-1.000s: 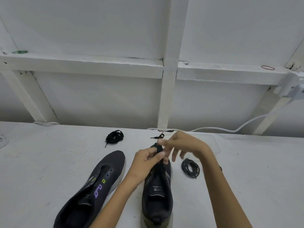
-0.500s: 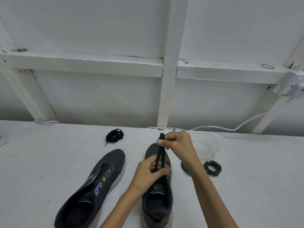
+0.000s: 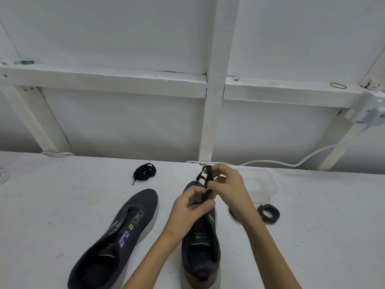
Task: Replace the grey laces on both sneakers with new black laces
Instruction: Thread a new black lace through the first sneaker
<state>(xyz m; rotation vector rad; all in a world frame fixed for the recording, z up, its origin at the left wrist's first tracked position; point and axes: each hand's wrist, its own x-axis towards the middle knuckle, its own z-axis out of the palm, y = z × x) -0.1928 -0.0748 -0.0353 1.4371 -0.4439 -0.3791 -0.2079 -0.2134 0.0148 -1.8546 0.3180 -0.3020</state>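
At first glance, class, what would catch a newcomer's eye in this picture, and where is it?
Both hands meet at centre: the left hand and right hand pinch a black lace above the toe of a sneaker. To its left lies the other sneaker, eyelets bare, with purple and green marks. A bundled lace sits behind it and a coiled lace to the right.

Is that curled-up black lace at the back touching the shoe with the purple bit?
Apart. The head view shows bare white table between the black lace bundle and the left sneaker.

Black lace (image 3: 205,185), dark grey sneakers (image 3: 201,245)
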